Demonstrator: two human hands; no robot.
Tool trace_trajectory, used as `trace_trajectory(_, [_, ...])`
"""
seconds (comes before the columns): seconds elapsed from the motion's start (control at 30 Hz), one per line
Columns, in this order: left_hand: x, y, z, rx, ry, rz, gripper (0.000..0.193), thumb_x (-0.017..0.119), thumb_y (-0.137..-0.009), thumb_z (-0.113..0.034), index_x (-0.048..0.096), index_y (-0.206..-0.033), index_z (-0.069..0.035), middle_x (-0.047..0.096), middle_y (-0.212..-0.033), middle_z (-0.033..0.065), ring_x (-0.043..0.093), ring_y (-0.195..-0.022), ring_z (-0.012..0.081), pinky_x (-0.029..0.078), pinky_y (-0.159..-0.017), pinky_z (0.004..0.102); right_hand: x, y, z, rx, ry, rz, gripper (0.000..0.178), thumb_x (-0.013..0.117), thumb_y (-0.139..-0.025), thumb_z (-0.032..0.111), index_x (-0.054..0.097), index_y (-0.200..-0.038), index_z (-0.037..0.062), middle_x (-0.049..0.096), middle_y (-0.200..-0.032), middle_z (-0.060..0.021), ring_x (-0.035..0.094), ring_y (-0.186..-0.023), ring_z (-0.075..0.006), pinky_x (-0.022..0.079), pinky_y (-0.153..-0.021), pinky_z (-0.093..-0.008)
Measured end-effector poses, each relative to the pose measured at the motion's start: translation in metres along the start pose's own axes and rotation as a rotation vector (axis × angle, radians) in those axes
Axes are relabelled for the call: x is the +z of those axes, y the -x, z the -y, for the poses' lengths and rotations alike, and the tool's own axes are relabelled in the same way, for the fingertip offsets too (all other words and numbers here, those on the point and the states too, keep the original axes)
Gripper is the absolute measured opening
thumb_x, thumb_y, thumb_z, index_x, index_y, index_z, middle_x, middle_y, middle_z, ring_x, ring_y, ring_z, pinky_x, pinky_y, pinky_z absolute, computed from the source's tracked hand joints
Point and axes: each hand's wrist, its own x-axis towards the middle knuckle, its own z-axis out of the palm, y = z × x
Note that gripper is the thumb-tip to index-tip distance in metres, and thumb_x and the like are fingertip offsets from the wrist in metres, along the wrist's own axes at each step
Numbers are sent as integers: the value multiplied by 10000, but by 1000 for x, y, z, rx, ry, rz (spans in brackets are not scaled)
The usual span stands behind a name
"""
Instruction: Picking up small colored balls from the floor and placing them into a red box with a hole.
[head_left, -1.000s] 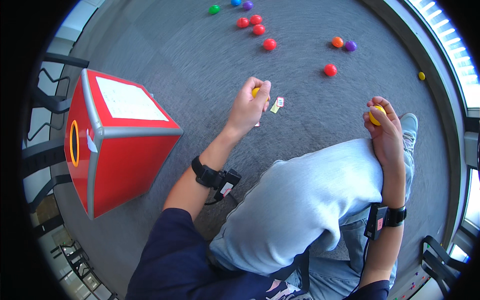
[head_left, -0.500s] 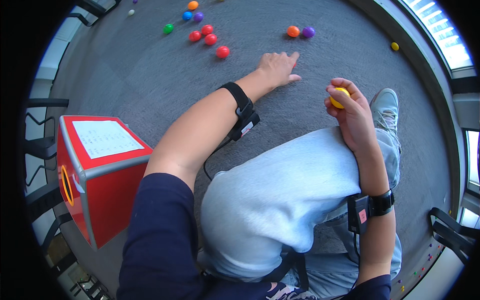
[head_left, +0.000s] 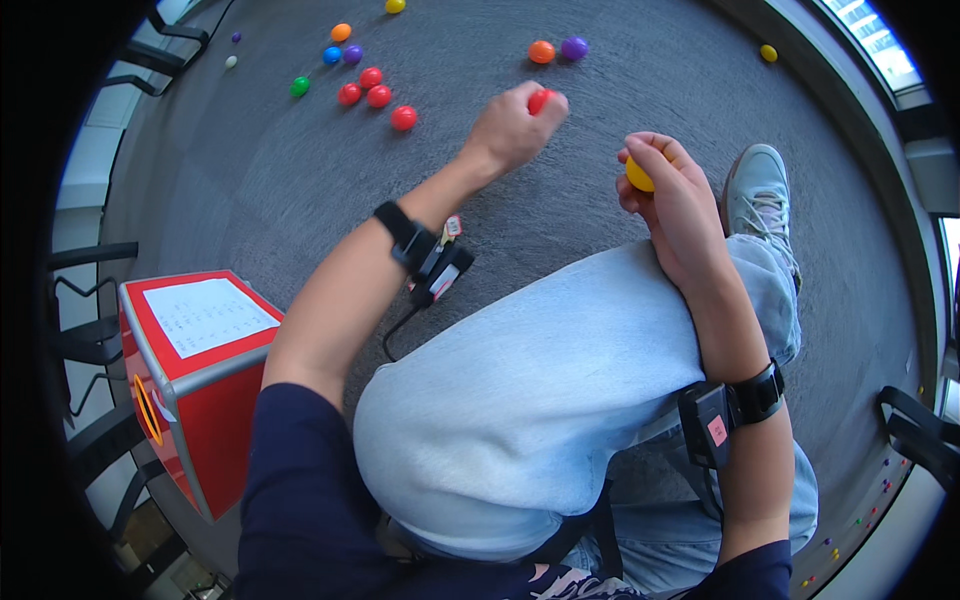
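Note:
My left hand (head_left: 508, 128) is closed round a red ball (head_left: 540, 101), raised over the grey carpet; part of the ball shows between thumb and fingers. In my right hand (head_left: 678, 195) a yellow ball (head_left: 639, 176) is gripped by the fingertips and thumb, above my bent knee. Just beyond the left hand, an orange ball (head_left: 541, 51) and a purple ball (head_left: 574, 48) lie side by side. To its left rest several red balls, among them the nearest red ball (head_left: 404, 118).
A red box (head_left: 215, 420) with grey edges, a paper sheet (head_left: 210, 314) on top and an orange-rimmed round hole stands at left. Farther off lie a green ball (head_left: 300, 87), a blue ball (head_left: 332, 56) and a lone yellow ball (head_left: 768, 53). Black chair legs (head_left: 915, 435) stand at right.
My left hand has closed on the red ball and lifted it off the carpet. The right hand still holds the yellow ball. The whole view has shifted a little.

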Motion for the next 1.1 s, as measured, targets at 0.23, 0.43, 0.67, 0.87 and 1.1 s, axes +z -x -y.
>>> trace_trajectory(0.23, [1,34,-73,384,11,-49,512,505,-884,-570,579,-976,-72,563,-790,58,615,-710,215,491,-609,321,-1,3,3,76,-265,184,649,288,-952,598,476,-1138,5,497,-1022,-130,550,-887,-166,482,-789,-313])
trace_trajectory(0.43, [-6,53,-84,414,-156,164,512,594,-818,-569,575,-1069,-124,619,-1006,82,659,-853,280,543,-698,366,4,12,10,118,-260,286,772,202,-911,683,443,-1197,7,494,-1118,-157,508,-1132,-228,424,-1002,-401])
trace_trajectory(0.67, [-21,75,-90,434,-243,374,540,616,-819,-511,532,-1196,-133,549,-1185,159,653,-887,330,548,-771,402,4,14,12,213,-123,376,804,239,-886,711,321,-1340,53,388,-1284,-200,417,-1242,-310,372,-1044,-468])
trace_trajectory(0.87, [-52,100,-81,493,-345,242,553,574,-829,-570,542,-1179,-143,479,-1184,163,646,-843,342,538,-722,407,13,18,14,208,-42,510,939,278,-823,778,179,-1433,72,324,-1411,-219,417,-1263,-387,379,-1028,-506])
trace_trajectory(1.1, [-260,217,-87,205,-386,-300,326,617,-894,-323,533,-1124,-107,509,-1073,93,546,-999,261,469,-833,373,20,26,7,170,9,421,710,292,-941,595,231,-1408,64,478,-1254,-216,604,-1042,-323,518,-895,-368])
